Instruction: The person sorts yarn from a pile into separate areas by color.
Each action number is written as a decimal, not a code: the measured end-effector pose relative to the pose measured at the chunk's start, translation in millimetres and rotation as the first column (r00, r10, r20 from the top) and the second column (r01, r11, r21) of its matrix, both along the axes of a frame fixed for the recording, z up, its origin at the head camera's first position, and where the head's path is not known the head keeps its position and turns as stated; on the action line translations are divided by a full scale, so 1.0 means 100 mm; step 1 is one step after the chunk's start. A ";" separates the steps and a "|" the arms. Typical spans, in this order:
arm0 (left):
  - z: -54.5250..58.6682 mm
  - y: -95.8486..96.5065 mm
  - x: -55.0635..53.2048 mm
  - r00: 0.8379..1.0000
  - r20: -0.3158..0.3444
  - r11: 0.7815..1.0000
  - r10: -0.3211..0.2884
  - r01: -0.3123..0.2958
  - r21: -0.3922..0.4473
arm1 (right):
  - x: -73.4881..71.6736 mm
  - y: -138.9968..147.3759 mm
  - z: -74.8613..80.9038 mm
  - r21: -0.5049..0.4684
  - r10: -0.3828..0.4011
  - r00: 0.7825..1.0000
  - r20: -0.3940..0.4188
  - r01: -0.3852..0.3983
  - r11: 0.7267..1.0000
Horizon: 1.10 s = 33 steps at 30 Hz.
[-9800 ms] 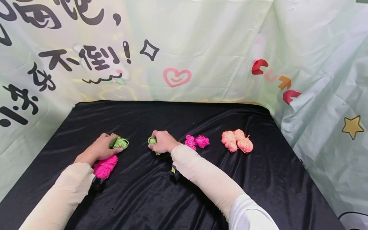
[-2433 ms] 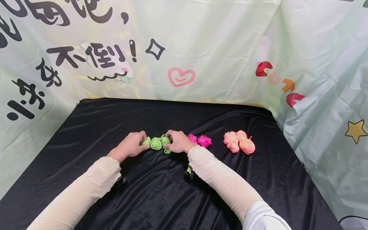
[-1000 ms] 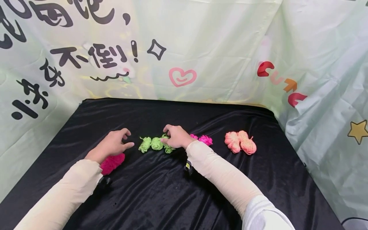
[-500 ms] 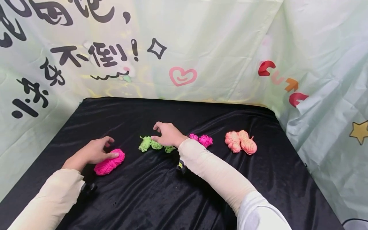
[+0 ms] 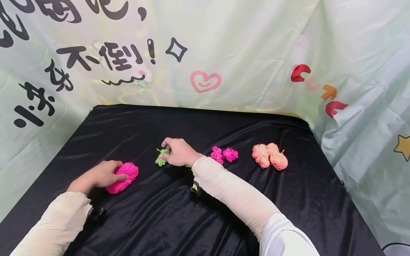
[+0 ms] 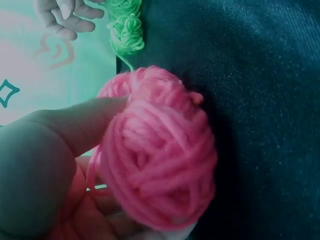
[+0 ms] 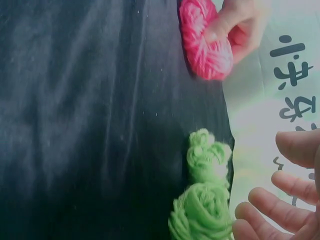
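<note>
My left hand point(image 5: 101, 174) holds a bright pink skein of yarn point(image 5: 130, 173) at the left of the black cloth, thumb on the near side and fingers behind. The left wrist view shows that pink skein point(image 6: 160, 160) up close between thumb and fingers. Over a row of green yarn bundles point(image 5: 161, 160) hovers my right hand point(image 5: 180, 153), mostly covering them in the head view. Its fingers are spread and relaxed, apart from the green yarn point(image 7: 202, 212) in the right wrist view.
Two small magenta yarn bundles point(image 5: 230, 154) lie right of the green row. Farther right sit peach-orange yarn skeins point(image 5: 278, 160). A black cloth point(image 5: 179, 220) covers the table, with printed pale curtains point(image 5: 243, 53) behind and at the sides.
The green bundles, earlier handled by both hands, now lie together in a row. My left hand has let go, moved left and grasped the pink skein; my right hand has released and shifted left.
</note>
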<state>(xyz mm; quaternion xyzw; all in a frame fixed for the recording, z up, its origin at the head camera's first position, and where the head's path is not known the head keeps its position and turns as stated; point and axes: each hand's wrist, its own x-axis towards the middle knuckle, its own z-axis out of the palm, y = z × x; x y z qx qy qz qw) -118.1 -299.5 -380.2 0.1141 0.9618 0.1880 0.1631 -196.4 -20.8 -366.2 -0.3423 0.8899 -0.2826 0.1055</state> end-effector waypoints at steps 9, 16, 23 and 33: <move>-0.04 -0.05 0.00 0.999 -0.022 0.999 0.042 -0.041 0.027 | 0.08 -0.12 -0.02 0.006 0.013 1.000 0.001 -0.013 1.000; -0.08 -0.08 -0.02 0.996 0.003 0.992 0.088 -0.088 0.086 | 0.14 -0.20 -0.06 0.008 0.036 0.999 0.003 -0.037 0.999; -0.07 -0.04 0.00 0.989 0.071 0.968 0.133 -0.144 0.204 | 0.22 -0.27 -0.10 0.020 0.050 0.999 -0.007 -0.050 0.999; -0.09 0.06 0.02 0.982 0.120 0.900 0.149 -0.185 0.396 | 0.36 -0.42 -0.20 -0.007 0.007 0.994 0.108 -0.006 1.000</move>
